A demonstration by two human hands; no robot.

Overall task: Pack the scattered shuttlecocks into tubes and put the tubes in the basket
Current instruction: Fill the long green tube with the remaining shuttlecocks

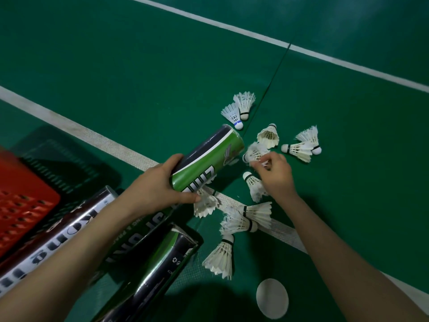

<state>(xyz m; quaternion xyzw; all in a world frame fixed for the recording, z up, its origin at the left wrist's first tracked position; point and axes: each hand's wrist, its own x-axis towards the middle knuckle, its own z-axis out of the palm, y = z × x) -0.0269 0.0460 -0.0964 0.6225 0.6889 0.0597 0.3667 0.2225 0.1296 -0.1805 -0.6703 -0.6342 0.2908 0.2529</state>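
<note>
My left hand grips a green and black tube by its near end, the far end tilted up to the right. My right hand pinches a white feather shuttlecock right beside the tube's far end. Several more white shuttlecocks lie scattered on the green floor: two at the back, some at the right, others near my wrists and one nearer me. An orange basket sits at the left edge.
Three more tubes lie on the floor under my left forearm: a dark one with white lettering, a green one and a black and green one. A round white lid lies near the bottom. White court lines cross the floor.
</note>
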